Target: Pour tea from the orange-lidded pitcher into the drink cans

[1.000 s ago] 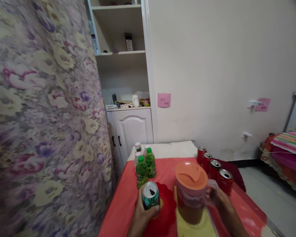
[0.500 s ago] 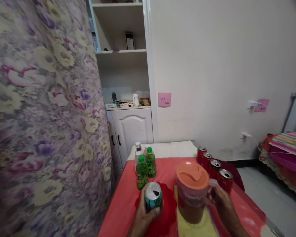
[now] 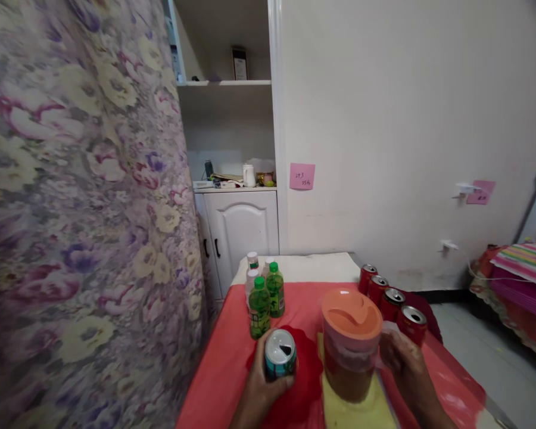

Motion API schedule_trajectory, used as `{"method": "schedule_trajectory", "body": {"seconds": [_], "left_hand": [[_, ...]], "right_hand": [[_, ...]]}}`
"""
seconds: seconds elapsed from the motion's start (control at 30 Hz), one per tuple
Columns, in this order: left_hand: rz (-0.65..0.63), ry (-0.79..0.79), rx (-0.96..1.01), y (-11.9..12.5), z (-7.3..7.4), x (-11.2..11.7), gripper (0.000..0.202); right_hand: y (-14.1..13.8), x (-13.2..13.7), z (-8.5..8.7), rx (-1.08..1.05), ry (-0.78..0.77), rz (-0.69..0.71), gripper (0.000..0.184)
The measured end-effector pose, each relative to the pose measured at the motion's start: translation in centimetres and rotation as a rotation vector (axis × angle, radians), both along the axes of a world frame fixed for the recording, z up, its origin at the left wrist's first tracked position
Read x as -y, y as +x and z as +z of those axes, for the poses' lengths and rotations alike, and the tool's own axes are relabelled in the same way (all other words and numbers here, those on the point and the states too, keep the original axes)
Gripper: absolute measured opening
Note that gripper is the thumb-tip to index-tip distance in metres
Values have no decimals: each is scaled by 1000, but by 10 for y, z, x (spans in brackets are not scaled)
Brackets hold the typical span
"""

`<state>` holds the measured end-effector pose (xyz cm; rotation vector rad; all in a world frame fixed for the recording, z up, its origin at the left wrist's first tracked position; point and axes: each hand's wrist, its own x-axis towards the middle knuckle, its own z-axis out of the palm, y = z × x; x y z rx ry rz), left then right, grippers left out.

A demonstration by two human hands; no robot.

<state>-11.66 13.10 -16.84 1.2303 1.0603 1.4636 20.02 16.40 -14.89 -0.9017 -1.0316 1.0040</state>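
My left hand [image 3: 263,378] is wrapped round an opened teal drink can [image 3: 280,356] with a silver top, held upright over a red scalloped mat [image 3: 310,357]. My right hand [image 3: 404,360] grips the handle of a clear plastic pitcher [image 3: 349,363]. Brown liquid shows inside the pitcher, and an orange lid [image 3: 352,314] covers its top. Beneath the pitcher lies a yellow cloth or board [image 3: 361,411]; whether they touch is hard to tell.
Green-capped bottles [image 3: 259,308] and white-capped bottles [image 3: 252,260] stand left on the red tablecloth [image 3: 218,369]. Several opened red cans [image 3: 411,325] line the right edge. Behind are a white cabinet [image 3: 243,232] and a wall; a floral curtain [image 3: 89,208] hangs at left.
The whole view has shifted slightly, moving the scene a little right and up in the picture. Both hands keep their holds on the can and the pitcher.
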Motion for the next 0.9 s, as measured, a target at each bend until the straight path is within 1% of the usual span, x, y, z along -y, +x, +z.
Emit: {"method": "schedule_trajectory", "body": {"seconds": [0.1, 0.17, 0.33, 0.43, 0.53, 0.7, 0.8, 0.9], "left_hand": [[-22, -10, 2, 0, 2, 1, 99], [-22, -6, 9, 0, 3, 3, 97], [-14, 7, 39, 1, 4, 5, 92], [4, -11, 36, 1, 7, 6, 89], [16, -32, 38, 1, 14, 8, 84], [5, -30, 43, 2, 27, 14, 77], [16, -40, 75, 3, 29, 15, 83], [-24, -40, 100, 6, 28, 14, 84]], "right_hand": [[0, -1, -1, -57, -53, -18, 47], [1, -3, -2, -86, -67, -2, 45], [-1, -6, -4, -115, -81, 16, 40], [-5, -2, -1, -115, -71, 36, 36], [-8, 4, 6, -64, -75, 37, 37], [-10, 16, 24, 23, -91, 26, 47], [-9, 24, 33, 92, -106, 41, 48], [-8, 31, 41, 167, -123, 44, 49]]}}
